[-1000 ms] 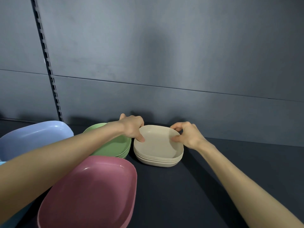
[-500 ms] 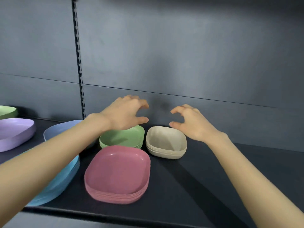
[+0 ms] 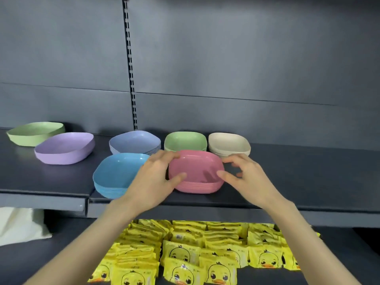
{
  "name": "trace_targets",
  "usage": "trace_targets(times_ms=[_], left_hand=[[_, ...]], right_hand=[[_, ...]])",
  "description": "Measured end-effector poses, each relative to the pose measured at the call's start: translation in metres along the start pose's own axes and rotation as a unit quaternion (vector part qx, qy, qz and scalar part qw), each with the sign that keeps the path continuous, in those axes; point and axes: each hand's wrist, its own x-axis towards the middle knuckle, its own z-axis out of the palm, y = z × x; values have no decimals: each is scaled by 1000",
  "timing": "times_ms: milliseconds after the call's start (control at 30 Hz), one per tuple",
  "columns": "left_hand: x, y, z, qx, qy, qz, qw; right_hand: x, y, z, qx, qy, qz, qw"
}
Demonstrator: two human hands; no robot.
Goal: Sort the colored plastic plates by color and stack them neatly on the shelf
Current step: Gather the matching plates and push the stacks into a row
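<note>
Hands point(image 3: 153, 177) point(image 3: 249, 177) now on shelf's point(image 3: 308, 177) pink stack point(image 3: 197, 169)

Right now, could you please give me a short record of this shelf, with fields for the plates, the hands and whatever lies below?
back row: periwinkle stack, green stack, cream stack
front row: blue stack, pink stack
far left: light green plates, purple plates
left hand: grips the pink stack's left edge
right hand: thumb and forefinger on its right edge
sorting: each visible pile one colour
below: yellow duck packets
</note>
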Motion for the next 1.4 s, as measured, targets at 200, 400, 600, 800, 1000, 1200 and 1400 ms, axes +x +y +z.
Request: trace_targets(times_ms=[200,400,600,800,1000,1200,1400], left_hand=[[-36,4,23,-70,46,-47,995],[-41,0,46,-131,35,-134,982],[-36,-5,53,-126,31,-155,979],[-41,0,56,-84,64,-147,984],[-45,3,55,-135,84,-149,976],[-54,22,42,-209,124,-115,963],[-59,32,0,-247,185,-76,948]], right_hand=[[-24,-4,22,44,20,47,998],[-34,-1,36,128,26,75,989],[-36,-2,48,97,37,75,992],[-37,0,54,60,61,78,993],[-43,-2,49,111,77,66,989],[-54,-16,28,180,97,37,978],[-51,-52,20,248,135,7,959]])
